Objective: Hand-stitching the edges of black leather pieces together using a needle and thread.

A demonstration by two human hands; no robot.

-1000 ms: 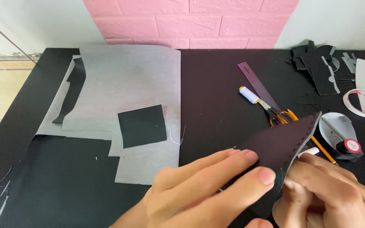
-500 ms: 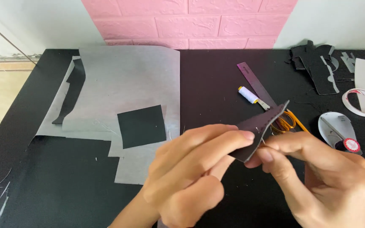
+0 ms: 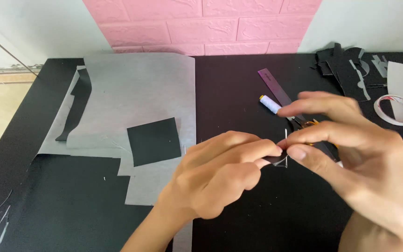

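My left hand (image 3: 220, 172) pinches a small dark piece of material (image 3: 276, 160) between thumb and forefinger, above the middle of the black table (image 3: 239, 93). The piece is seen nearly edge-on and is mostly hidden by the fingers. My right hand (image 3: 350, 149) meets it from the right. Its thumb and forefinger are closed on a thin pale needle (image 3: 285, 133) that stands up at the piece's edge. The fingertips of both hands touch.
A grey paper sheet (image 3: 136, 88) with a black square (image 3: 154, 140) on it lies at the left. Behind the hands are a white thread spool (image 3: 270, 103), a purple ruler (image 3: 276, 91) and orange-handled scissors (image 3: 311, 124). Black scraps (image 3: 346, 70) and a tape roll (image 3: 395, 109) lie far right.
Both hands rose from the lower right toward the table's middle. The dark piece, earlier broad and facing me, is now turned edge-on and pinched small between the fingertips.
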